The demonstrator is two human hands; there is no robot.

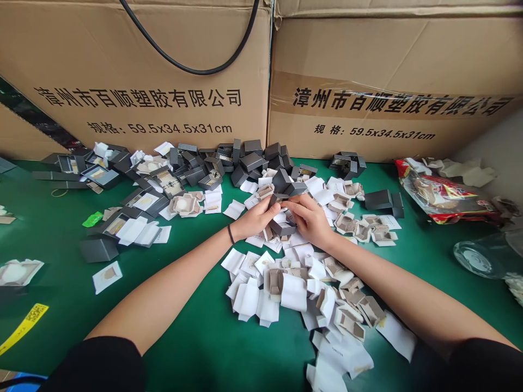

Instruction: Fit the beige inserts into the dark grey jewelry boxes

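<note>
My left hand (255,219) is closed around the near left side of a small dark grey box (280,196), its thumb pressed on it. From the right, my right hand (309,219) has its fingers bent against the same box, and its fingertips meet my left thumb. Much of the box is hidden by my fingers. Another dark box (283,223) lies just below my hands. White folded card inserts (293,291) are heaped under and in front of both hands. Behind them, more dark grey boxes (253,161) are piled up, some with their insides showing.
Two large cardboard cartons (143,65) stand along the back of the green table (196,337). A black cable (196,69) hangs in front. On the right are a red food packet (445,190) and a clear jar (476,258). A yellow strip (25,328) lies left.
</note>
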